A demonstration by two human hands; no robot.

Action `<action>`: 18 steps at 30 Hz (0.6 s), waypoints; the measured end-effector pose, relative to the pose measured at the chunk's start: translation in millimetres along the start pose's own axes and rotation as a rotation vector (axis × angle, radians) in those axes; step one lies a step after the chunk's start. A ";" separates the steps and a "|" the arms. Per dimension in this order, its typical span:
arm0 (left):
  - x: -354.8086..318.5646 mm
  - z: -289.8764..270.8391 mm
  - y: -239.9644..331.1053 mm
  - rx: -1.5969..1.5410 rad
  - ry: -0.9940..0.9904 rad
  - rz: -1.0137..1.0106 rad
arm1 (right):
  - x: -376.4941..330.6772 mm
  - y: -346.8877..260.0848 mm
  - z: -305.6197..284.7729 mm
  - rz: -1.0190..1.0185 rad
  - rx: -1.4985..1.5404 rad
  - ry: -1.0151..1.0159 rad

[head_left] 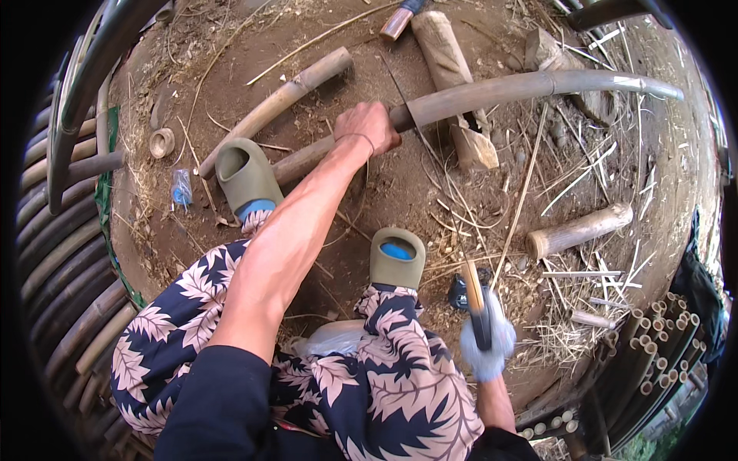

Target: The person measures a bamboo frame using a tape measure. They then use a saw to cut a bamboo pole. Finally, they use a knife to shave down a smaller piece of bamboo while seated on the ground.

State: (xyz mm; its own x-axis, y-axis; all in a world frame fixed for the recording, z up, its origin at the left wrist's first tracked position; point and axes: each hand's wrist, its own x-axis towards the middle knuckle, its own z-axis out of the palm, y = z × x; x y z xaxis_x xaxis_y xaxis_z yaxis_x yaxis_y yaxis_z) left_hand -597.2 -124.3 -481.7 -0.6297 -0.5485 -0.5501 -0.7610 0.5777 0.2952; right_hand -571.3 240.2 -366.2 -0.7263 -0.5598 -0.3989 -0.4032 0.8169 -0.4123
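A long bamboo pole (pixel 492 94) lies across the ground in front of me, resting over a thick split bamboo log (pixel 442 50). My bare left hand (pixel 365 128) is closed around the pole. Just right of that hand, the thin blade of a handsaw (pixel 470 286) crosses the pole, seen nearly edge-on. My right hand (pixel 488 342), in a pale glove, grips the saw's wood-and-black handle, low and to the right. The pole's near left end lies beside my left clog (pixel 247 173). How deep the blade sits in the bamboo cannot be made out.
Bamboo pieces lie at left (pixel 277 107) and right (pixel 580 230). My right clog (pixel 397 257) is between my arms. Shavings (pixel 573 330) litter the right side. Stacked bamboo poles (pixel 69 269) line the left edge; a bundle of bamboo tubes (pixel 653 349) stands lower right.
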 end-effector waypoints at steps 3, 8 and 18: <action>13.7 -12.7 11.6 0.009 0.022 0.021 | 72.7 -24.7 31.8 -0.144 0.323 0.189; 12.4 -12.5 3.3 0.017 0.004 -0.018 | 17.8 6.9 20.4 0.031 0.056 0.054; 17.0 -18.7 12.5 0.015 -0.011 -0.027 | 140.5 -43.7 41.6 -0.330 0.431 0.318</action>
State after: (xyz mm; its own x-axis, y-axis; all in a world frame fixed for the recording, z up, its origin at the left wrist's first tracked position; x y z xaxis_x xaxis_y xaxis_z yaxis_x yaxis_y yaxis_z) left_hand -620.4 -137.7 -472.8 -0.6068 -0.5577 -0.5663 -0.7756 0.5714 0.2683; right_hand -632.6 120.1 -438.3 -0.7586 -0.6503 0.0416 -0.4218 0.4413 -0.7920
